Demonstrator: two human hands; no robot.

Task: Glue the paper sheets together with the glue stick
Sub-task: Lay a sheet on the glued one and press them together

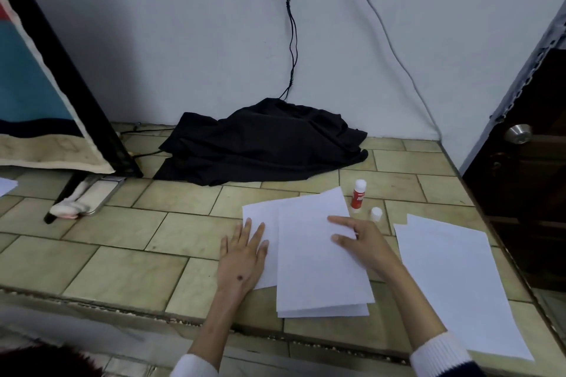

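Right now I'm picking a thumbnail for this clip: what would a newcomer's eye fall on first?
First the two hands pressing the overlapped sheets at centre on the tiled counter: left hand flat on the left edge, right hand on the top sheet. Next the black cloth heaped against the wall, then the glue stick standing uncapped beyond the sheets, its cap beside it.

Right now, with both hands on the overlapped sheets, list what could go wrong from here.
1. The top sheet lies skewed over the lower sheet; pressing now may bond them crooked.
2. The glue stick stands upright and uncapped beside its cap, close to the right hand; a sweep could topple it, and its tip may dry.
3. The left hand only presses flat on the lower sheet, so that sheet may slide.
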